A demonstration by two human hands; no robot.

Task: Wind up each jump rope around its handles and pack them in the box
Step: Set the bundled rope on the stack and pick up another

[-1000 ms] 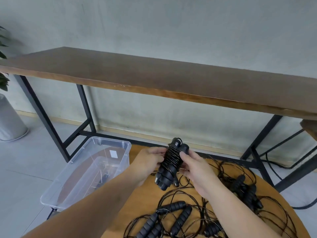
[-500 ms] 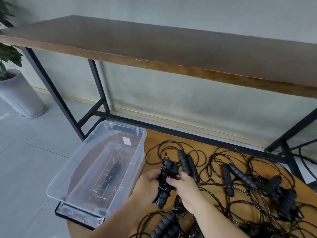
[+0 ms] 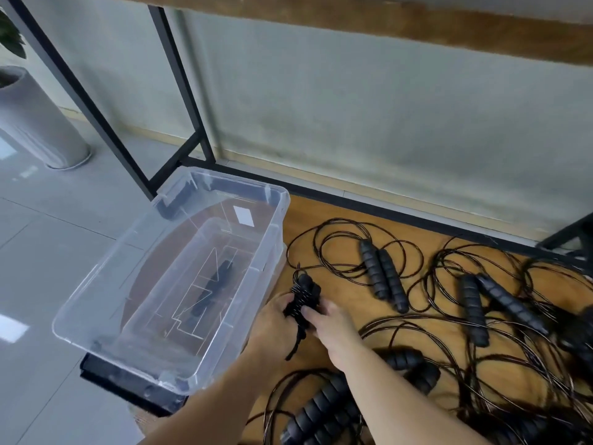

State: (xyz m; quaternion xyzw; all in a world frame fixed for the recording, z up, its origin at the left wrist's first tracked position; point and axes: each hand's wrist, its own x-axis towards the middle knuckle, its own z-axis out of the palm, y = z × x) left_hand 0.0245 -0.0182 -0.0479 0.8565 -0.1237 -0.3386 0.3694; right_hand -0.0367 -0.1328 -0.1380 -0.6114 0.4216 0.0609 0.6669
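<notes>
Just below the middle of the frame, both hands close on one wound jump rope [image 3: 303,301]: the left hand [image 3: 272,322] wraps its lower part from the left, and the right hand [image 3: 332,322] presses fingers against its right side, so each grip is clamped on the bundle. It sits beside the right wall of the clear plastic box [image 3: 106,332], which fills the left centre and appears to hold a dark bundle already. The bundle looks light, with ribbed foam handles that give firm purchase, but the thin glossy cord seems springy and apt to uncoil; holding across the windings is safest. Loose jump ropes [image 3: 382,277] sprawl over the wooden worktop [image 3: 324,216] at right.
</notes>
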